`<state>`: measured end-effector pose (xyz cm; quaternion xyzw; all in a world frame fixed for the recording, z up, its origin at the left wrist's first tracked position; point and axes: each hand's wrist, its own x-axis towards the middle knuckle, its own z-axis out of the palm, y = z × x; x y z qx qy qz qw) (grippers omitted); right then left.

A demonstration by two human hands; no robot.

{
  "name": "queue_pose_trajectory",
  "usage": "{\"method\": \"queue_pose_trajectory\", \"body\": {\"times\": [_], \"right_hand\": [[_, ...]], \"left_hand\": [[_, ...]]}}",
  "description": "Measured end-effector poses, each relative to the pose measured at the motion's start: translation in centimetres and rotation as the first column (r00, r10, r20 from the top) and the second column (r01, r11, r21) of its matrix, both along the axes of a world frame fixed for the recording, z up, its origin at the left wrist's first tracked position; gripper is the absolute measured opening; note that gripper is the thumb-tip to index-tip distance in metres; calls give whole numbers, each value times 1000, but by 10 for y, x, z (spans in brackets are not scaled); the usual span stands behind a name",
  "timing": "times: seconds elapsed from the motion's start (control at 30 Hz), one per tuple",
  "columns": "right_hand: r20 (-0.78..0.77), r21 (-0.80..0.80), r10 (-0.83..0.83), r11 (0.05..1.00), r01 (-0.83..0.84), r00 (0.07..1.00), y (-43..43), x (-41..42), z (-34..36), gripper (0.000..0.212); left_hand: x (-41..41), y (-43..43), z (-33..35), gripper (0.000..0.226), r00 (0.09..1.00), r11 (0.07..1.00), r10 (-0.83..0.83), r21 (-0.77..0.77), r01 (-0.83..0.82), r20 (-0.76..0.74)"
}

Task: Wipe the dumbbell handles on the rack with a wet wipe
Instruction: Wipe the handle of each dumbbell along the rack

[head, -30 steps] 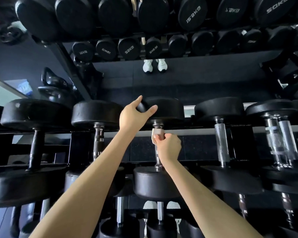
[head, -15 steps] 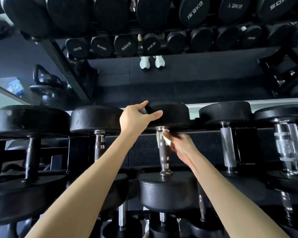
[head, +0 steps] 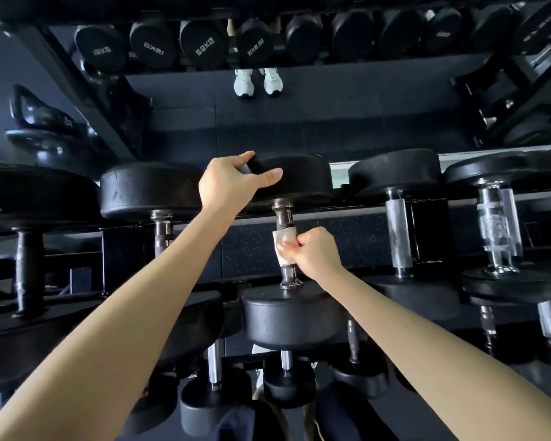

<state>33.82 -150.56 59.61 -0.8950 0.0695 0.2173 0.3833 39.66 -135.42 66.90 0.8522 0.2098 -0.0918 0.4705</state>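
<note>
Dumbbell (head: 288, 237): black, round-headed, lying on the rack (head: 347, 214) in the middle of the row, far head up toward the mirror, near head toward the camera. Handle (head: 283, 218): dark metal, knurled, bare above and below the wipe.

Wet wipe (head: 283, 241): white, wrapped around the middle of the handle, lower edge showing below the fingers.

Right hand (head: 312, 254): closed in a fist around the wipe and handle, thumb side toward the camera, knuckles to the right of the bar.

Left hand (head: 228, 183): spread over the near left edge of the far head, thumb lying along the rim, fingers curled over the top; gripping the head, holding nothing loose.

Neighbouring dumbbells, same tier: 1 with scuffed head just left (head: 147, 189); 1 with a dark handle at far left (head: 29, 249); 1 with a pale handle just right (head: 396, 237); 1 with a chrome handle at far right (head: 493, 230).

Lower tier: smaller dumbbells (head: 215, 399) beneath the forearms, chrome handles upright in view.

Mirror (head: 299, 122) behind the rack: reflected dumbbell ends with reversed weight markings, 2 white shoes (head: 257, 81), black floor.

Kettlebell (head: 42, 122): black, at upper left.
</note>
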Motion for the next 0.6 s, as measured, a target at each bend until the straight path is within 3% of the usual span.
{"method": "queue_pose_trajectory", "body": {"times": [0.13,0.23,0.33,0.43,0.6], "right_hand": [[-199,-96,125,985,-146,972,-8,-10,7,48],[-253,-147,177,965,-219,951,-6,-10,5,41],[-316,77,208,978,-194,926,-17,-7,0,34],[-453,344,317,924,-165,833,-34,-1,-5,23],[-444,375,226,926,-49,867,-33,2,-10,10]], "left_hand": [[-1,0,3,49,1000,1000,-11,13,11,0],[0,1,1,45,1000,1000,-17,15,17,-6],[0,2,1,36,999,999,-37,29,37,1],[1,2,1,42,999,998,-39,41,39,-2],[2,2,-1,37,999,999,-37,19,37,12]]}}
